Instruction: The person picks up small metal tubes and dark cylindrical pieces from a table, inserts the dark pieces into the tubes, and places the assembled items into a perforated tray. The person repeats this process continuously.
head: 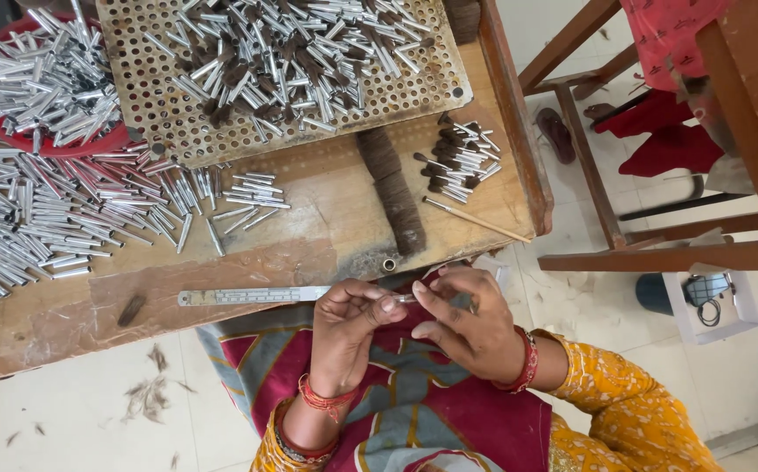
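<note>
A worn wooden table (326,218) over pale tiled floor (73,411) carries heaps of metal tubes (47,214). Above the lap, left hand (348,328) and right hand (470,328) together pinch one small tube (404,298).

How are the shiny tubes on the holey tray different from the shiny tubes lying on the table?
The tray tubes have dark bristle tufts poking from their ends; the table tubes look empty, plain silver. The tray tubes lie jumbled every way on the perforated tray; the table tubes lie mostly side by side in a spread on the bare wooden table. Both are small silver metal tubes of much the same size.
</note>
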